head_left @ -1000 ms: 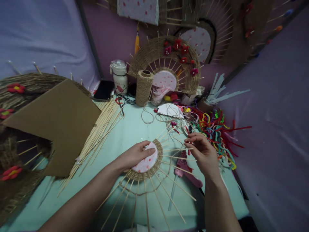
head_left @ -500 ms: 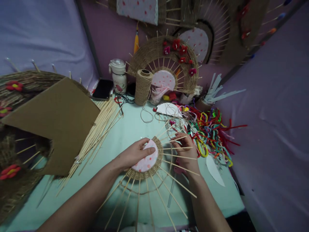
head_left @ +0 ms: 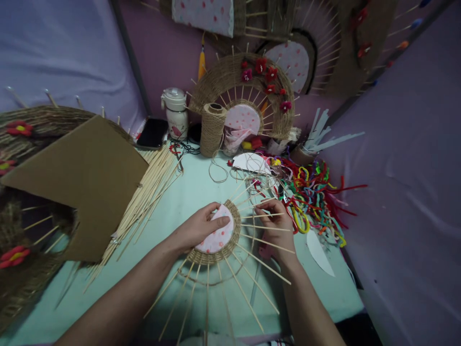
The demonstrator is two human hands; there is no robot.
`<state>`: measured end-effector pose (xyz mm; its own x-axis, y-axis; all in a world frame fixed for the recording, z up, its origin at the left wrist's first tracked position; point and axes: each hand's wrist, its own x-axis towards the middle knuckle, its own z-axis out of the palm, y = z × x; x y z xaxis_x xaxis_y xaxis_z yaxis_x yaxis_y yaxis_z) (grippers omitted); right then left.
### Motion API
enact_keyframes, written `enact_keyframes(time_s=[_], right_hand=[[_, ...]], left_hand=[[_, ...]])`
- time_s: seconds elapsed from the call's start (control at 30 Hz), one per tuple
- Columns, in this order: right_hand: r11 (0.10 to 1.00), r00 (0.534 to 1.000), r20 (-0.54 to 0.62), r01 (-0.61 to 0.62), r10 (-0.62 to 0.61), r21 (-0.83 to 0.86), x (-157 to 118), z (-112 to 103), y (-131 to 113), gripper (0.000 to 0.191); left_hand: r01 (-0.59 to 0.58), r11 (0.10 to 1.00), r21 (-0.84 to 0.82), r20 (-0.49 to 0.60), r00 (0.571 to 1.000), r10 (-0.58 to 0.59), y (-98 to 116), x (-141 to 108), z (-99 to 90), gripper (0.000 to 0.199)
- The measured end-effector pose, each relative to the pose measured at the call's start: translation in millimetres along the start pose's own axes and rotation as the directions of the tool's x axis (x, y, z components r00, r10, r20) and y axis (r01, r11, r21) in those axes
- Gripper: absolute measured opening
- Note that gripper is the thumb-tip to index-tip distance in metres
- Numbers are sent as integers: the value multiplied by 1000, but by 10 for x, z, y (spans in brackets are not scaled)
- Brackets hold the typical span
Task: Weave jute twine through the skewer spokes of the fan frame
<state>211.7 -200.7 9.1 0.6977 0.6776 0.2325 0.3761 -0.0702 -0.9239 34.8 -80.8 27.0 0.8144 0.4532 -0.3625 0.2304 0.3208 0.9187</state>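
Note:
My left hand (head_left: 206, 226) grips a half-made fan (head_left: 218, 237) by its fabric-covered middle, thumb on top and fingers behind. The middle is white with pink-red dots, edged by a woven twine band (head_left: 236, 226). Thin bamboo sticks (head_left: 248, 307) radiate from the band. A loose strand of twine (head_left: 222, 281) loops through the sticks farther out. My right hand (head_left: 275, 223) is at the fan's right side among the stick ends, thumb and fingers pinched together on the twine. The exact hold is partly hidden by the sticks.
Loose bamboo sticks (head_left: 151, 192) lie left, beside a cardboard piece (head_left: 82, 182). A twine spool (head_left: 212, 129), a lidded bottle (head_left: 175, 113) and a phone (head_left: 152, 133) stand or lie at the back. Colourful pipe cleaners (head_left: 320, 202) heap at right, near a white paper piece (head_left: 319, 252). A finished fan (head_left: 216, 86) leans behind.
The fan and both hands appear shifted very slightly left and up. My right hand stays pinched near the right-hand sticks, and my left hand keeps its grip.

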Motion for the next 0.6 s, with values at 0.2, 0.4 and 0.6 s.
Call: enact_keyframes(time_s=[0.2, 0.4, 0.6], right_hand=[[994, 989, -140, -55, 41, -99, -86, -189, -9, 16], [858, 855, 235, -498, 461, 128, -262, -209, -185, 28], [679, 756, 431, -644, 493, 353, -243, -164, -323, 27]], left_hand=[[-13, 1000, -28, -90, 996, 11, -25, 38, -63, 38], [-39, 999, -13, -112, 993, 38, -18, 29, -65, 37], [-21, 1000, 9, -115, 993, 22, -24, 25, -45, 37]])
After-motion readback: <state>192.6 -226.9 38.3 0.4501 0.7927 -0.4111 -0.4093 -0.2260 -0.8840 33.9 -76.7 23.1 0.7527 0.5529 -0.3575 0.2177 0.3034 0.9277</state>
